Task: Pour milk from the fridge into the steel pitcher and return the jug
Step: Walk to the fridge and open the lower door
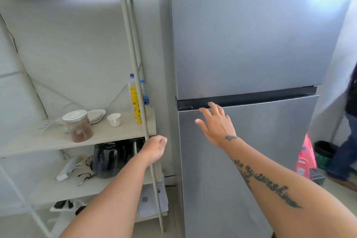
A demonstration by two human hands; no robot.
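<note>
Right hand [216, 123] spread open at fridge [251, 44] door seam; left hand [154, 149] curled, empty.

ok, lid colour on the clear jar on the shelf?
White lid; the head view shows it.

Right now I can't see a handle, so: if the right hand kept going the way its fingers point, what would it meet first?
Probably the dark recessed gap between the fridge doors; the right hand is open, fingertips already at its lower edge. Contact is unclear.

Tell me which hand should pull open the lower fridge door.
Right. The right hand is open, its fingers at the dark handle groove atop the grey steel lower fridge door. The left hand hangs loosely curled by the shelf post.
</note>
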